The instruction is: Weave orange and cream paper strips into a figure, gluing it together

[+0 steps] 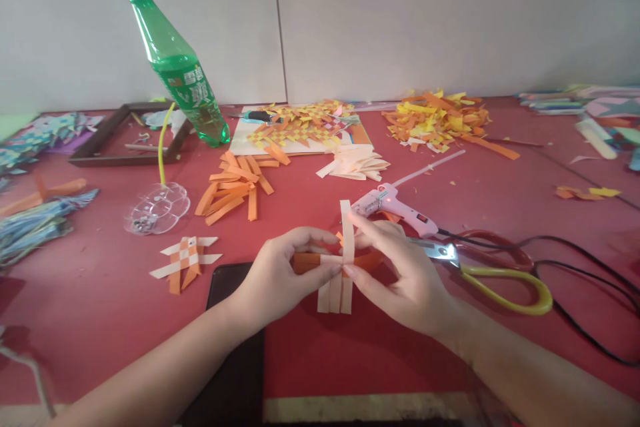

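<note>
Between my two hands is a small weave of paper strips (330,293), cream strips hanging down and orange ones running sideways. My left hand (285,273) pinches its left side between thumb and fingers. On the other side my right hand (395,267) grips the weave, thumb at the crossing and index finger against a cream strip (346,227) that stands upright. Parts of the orange strips are hidden behind my fingers. A finished-looking woven paper fish (187,259) in orange and cream lies to the left of my hands.
Close behind my right hand lie a pink glue gun (400,207) with a black cord and scissors (505,280). Orange strips (237,183), cream strips (355,161) and yellow-orange scraps (440,120) are farther back. A green bottle (185,73) stands left, near a dark frame (83,157). A black phone-like slab (227,373) lies under my left forearm.
</note>
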Demonstrator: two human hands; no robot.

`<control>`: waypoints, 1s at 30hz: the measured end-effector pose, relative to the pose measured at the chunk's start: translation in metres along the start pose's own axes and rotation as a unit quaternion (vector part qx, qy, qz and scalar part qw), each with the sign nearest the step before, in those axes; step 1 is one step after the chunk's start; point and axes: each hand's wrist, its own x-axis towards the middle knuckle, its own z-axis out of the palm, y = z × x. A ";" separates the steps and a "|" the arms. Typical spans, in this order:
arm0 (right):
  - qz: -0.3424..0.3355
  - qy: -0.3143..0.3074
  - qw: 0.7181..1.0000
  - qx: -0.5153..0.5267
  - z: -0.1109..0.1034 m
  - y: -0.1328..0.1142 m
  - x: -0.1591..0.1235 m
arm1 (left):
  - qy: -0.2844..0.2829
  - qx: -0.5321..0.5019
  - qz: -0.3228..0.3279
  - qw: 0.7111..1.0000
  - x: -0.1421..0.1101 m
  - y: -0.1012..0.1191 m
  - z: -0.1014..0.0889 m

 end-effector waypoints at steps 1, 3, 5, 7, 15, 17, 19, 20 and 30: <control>0.004 -0.002 1.000 0.003 0.001 0.000 -0.001 | 0.000 -0.001 -0.002 1.000 0.000 0.000 0.000; 0.022 -0.004 1.000 0.016 0.003 0.001 -0.003 | 0.002 0.000 -0.006 1.000 0.000 0.001 0.000; 0.042 0.006 0.998 0.046 0.004 0.001 -0.004 | 0.007 -0.003 -0.006 1.000 0.000 0.001 0.001; 0.046 0.032 0.995 0.076 0.005 0.002 -0.004 | 0.010 -0.006 -0.005 1.000 0.001 0.002 0.001; -0.086 -0.010 0.995 0.043 -0.010 -0.002 0.007 | 0.027 -0.010 -0.031 0.999 0.001 -0.001 -0.001; -0.078 -0.007 0.995 0.055 -0.011 -0.003 0.008 | 0.019 -0.041 -0.028 0.999 0.002 -0.002 -0.002; -0.063 -0.001 0.996 0.058 -0.011 -0.003 0.008 | 0.014 -0.068 -0.021 0.997 0.002 -0.003 -0.002; -0.056 0.003 0.997 0.053 -0.010 -0.003 0.008 | 0.011 -0.077 -0.021 0.997 0.002 -0.003 -0.002; -0.065 0.007 0.996 -0.064 0.000 0.004 0.003 | -0.055 -0.125 -0.069 0.988 0.000 0.001 -0.003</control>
